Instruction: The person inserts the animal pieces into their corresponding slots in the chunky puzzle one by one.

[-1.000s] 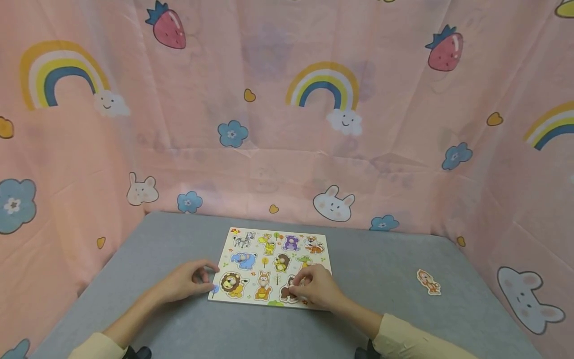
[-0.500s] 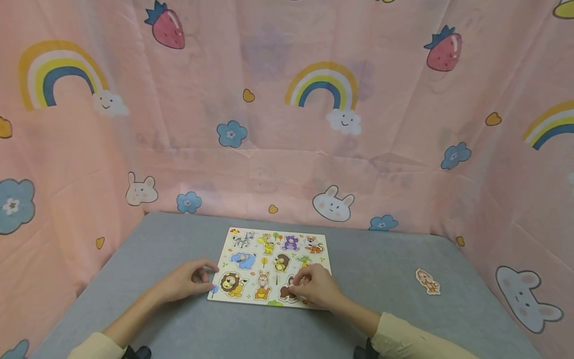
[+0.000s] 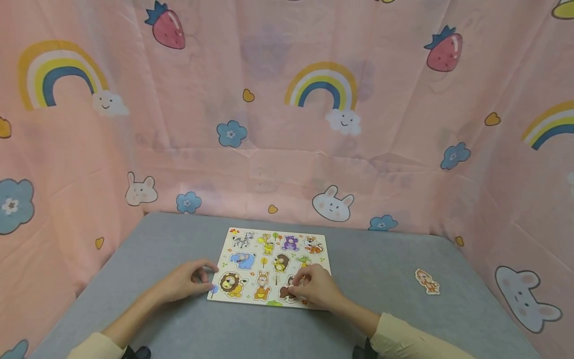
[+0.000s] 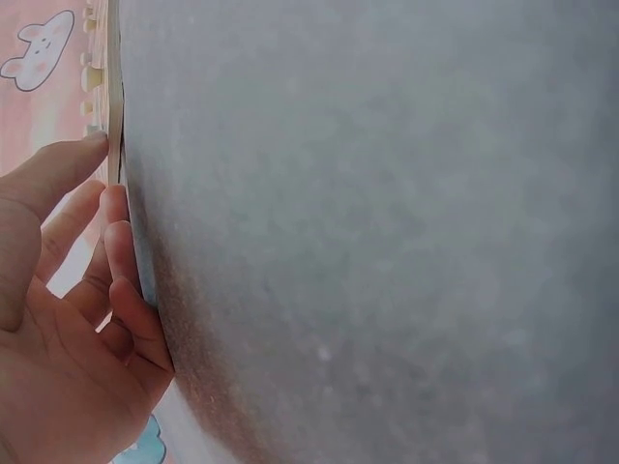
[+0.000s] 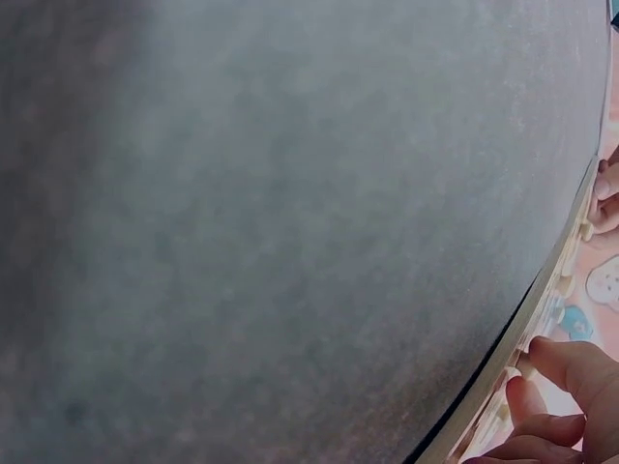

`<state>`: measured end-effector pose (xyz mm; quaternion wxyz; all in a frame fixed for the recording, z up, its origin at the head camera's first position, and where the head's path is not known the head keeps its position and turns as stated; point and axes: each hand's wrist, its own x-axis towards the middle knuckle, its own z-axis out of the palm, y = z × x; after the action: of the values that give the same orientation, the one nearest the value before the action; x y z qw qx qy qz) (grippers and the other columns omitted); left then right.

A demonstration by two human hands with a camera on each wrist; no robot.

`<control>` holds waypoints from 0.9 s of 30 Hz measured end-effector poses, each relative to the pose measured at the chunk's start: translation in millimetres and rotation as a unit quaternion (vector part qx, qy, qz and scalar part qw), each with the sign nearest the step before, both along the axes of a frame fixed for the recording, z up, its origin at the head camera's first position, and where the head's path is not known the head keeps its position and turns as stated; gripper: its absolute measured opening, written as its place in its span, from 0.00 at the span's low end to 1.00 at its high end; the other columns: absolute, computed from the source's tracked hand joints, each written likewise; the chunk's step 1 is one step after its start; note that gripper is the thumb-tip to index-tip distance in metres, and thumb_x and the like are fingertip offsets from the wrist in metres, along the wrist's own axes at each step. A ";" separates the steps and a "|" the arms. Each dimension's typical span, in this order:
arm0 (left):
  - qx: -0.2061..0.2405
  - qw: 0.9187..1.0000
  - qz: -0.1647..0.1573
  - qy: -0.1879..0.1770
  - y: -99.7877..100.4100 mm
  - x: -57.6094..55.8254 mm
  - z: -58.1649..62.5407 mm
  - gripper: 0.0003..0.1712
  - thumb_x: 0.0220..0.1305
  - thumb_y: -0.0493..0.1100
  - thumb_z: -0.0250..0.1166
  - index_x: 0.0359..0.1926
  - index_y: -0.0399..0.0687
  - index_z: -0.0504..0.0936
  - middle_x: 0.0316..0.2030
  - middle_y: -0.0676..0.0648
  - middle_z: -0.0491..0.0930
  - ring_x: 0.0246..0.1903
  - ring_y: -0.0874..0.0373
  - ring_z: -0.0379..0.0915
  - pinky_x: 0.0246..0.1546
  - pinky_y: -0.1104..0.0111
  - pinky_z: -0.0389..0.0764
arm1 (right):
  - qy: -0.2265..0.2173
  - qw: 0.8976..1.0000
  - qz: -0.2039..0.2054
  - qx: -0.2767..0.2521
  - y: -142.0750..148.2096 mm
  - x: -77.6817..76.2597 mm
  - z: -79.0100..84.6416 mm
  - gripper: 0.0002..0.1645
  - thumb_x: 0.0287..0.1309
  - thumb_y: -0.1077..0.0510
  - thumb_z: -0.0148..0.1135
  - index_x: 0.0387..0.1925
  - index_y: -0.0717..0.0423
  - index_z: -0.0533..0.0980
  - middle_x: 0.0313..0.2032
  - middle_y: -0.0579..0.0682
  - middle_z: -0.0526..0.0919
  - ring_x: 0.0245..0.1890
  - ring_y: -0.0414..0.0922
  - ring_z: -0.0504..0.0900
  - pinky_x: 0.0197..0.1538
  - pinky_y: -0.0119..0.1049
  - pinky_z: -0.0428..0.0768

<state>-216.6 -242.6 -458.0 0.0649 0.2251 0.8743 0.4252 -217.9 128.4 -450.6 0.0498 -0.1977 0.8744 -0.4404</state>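
A white wooden animal puzzle board (image 3: 248, 295) with knobbed pieces lies flat on the grey table. My left hand (image 3: 186, 281) is at its left edge, thumb and index fingertips touching the edge with a gap between them; the left wrist view shows the thumb (image 4: 68, 166) against the board's side. Over the lower right part, my right hand (image 3: 319, 288) pinches the knob of a brown animal puzzle piece (image 3: 287, 293), which sits at the board surface. That hand partly hides this piece and the green crocodile piece (image 3: 305, 260). Whether the brown piece is fully seated I cannot tell.
A loose flat orange-brown animal piece (image 3: 427, 281) lies on the table to the right. Lion (image 3: 232, 284), kangaroo (image 3: 262, 286), elephant (image 3: 242, 260) and other pieces sit on the board. Pink printed cloth (image 3: 264, 164) hangs around the table's back and sides.
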 end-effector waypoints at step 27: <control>0.000 1.000 0.004 -0.004 1.1 1.3 1.8 0.19 0.61 0.38 0.74 0.52 0.41 0.80 0.29 0.51 0.74 0.20 0.63 0.65 0.23 0.70 0.68 | -0.034 0.988 0.109 -0.100 20.4 -9.1 3.9 0.10 0.58 0.65 0.73 0.41 0.67 0.85 0.16 0.46 0.67 0.16 0.35 0.61 0.20 0.28 0.61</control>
<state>-215.3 -241.5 -456.2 0.0667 0.2202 0.8750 0.4259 -227.0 148.8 -446.8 0.1078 -0.2807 0.7970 -0.5238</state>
